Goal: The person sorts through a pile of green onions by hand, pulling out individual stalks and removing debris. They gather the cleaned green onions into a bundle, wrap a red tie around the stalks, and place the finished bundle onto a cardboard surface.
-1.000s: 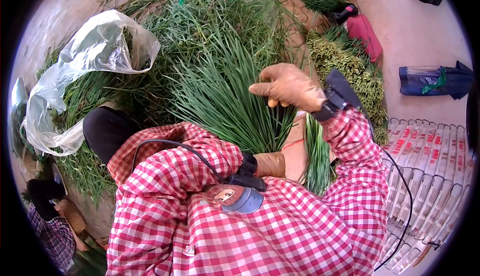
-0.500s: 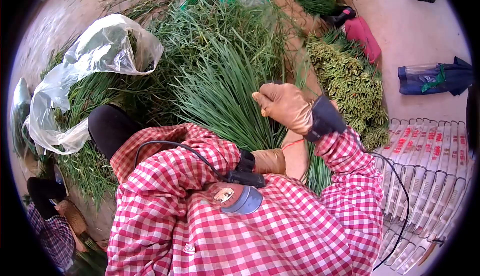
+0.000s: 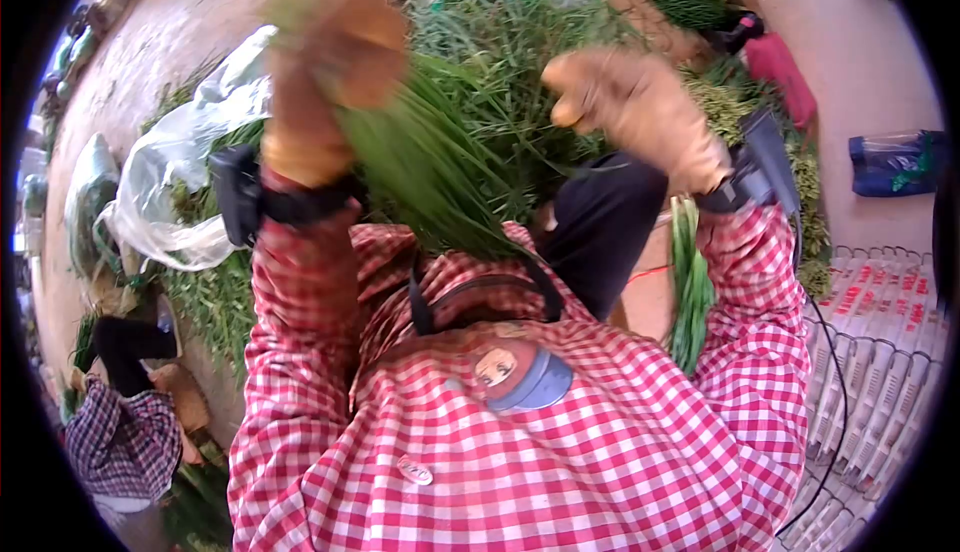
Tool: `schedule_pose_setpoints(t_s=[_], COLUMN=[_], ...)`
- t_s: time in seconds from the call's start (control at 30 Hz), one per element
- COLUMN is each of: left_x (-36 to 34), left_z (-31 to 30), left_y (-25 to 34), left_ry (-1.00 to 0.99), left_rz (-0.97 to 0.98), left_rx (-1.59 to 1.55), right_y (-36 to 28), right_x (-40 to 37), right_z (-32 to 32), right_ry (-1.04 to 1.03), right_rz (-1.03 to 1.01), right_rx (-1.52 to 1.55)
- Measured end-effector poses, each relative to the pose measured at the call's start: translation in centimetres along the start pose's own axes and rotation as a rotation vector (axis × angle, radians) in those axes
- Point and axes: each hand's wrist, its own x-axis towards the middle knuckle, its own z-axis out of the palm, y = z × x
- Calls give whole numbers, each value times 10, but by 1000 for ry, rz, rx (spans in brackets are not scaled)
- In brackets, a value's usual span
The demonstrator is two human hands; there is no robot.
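Observation:
My left hand (image 3: 335,72), in a brown glove and blurred by motion, is raised at the upper left. It grips a bunch of chives (image 3: 430,157), whose long thin leaves fan down toward my lap. My right hand (image 3: 640,107), gloved in tan, is held up at the right of the bunch, apart from it. Its fingers are curled in, and whatever they may hold does not show. Below my right wrist, a smaller bundle of green stalks (image 3: 692,292) lies beside a tan surface (image 3: 650,297). A loose heap of green leaves (image 3: 520,72) spreads behind the bunch.
A clear plastic bag (image 3: 170,197) lies at the left over more greens. Stacked bundles (image 3: 720,102) stand at the right near a pink item (image 3: 780,77). Wire-edged white packs with red print (image 3: 870,352) fill the lower right. Another person (image 3: 125,432) sits at the lower left.
My left hand has come up and to the left from my lap, with the bunch lifted and tilted along. My right hand has moved up and slightly right. My dark-clad knee now shows between them.

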Motion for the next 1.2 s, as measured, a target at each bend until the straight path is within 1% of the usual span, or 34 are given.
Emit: schedule_pose_setpoints(t_s=[0.03,0.07,0.1,0.17,0.2,0.23,0.3,0.37,0.4,0.43,0.5,0.57,0.6,0.63,0.7,0.73,0.8,0.83,0.9,0.97,1.03,1.07,1.1,1.17,1.2], left_x=[11,19,20,16,10,3,-10,-17,-18,-19,-19,-17,-14,-14,-10,-10,-10,-7,-9,-11,-7,-6,-7,-8,-9], left_z=[-9,-20,-27,-58,-71,-82,-96,-111,-115,-118,-121,-125,-131,-138,-131,-129,-126,-123,-130,-134,-113,-106,-102,-99,-106], left_y=[27,47,63,90,101,110,118,128,131,133,136,137,141,144,144,138,140,145,150,152,146,144,144,144,147], left_ry=[-63,-184,-232,-225,-221,-201,-178,-219,-243,-267,-260,-264,-269,-275,-284,-267,-294,-317,-273,-256,-283,-295,-301,-323,-302], left_rz=[206,249,213,294,317,335,372,390,378,363,401,408,430,444,474,523,459,433,437,470,453,461,449,422,443], left_rx=[92,20,-209,-221,-222,-218,-217,-159,-176,-197,-183,-178,-204,-195,-172,-242,-131,-67,-9,-31,-77,-144,-158,-191,-167], right_y=[9,11,11,26,24,28,41,33,31,32,-3,-14,-21,-19,-23,-30,-48,-48,-46,-58,-45,-55,-55,-29,-28], right_x=[-8,-12,-16,-28,-29,-35,-48,-48,-47,-46,-36,-32,-31,-29,-31,-31,-30,-31,-37,-32,-37,-40,-43,-45,-41], right_z=[16,23,29,35,27,24,16,5,3,4,4,14,16,19,14,9,3,17,48,58,70,55,43,30,16], right_ry=[-33,-230,-429,-452,-528,-450,-294,-184,-119,-84,-112,-232,-279,-259,-198,-319,-559,-600,-491,-642,-448,-390,-268,124,118], right_rz=[-171,-29,112,118,208,229,163,260,281,358,301,222,223,192,290,325,378,295,21,231,-42,66,81,-111,-122], right_rx=[-202,-216,-232,-211,-83,-31,-99,7,106,338,334,347,326,280,297,364,500,396,185,320,286,444,575,934,852])
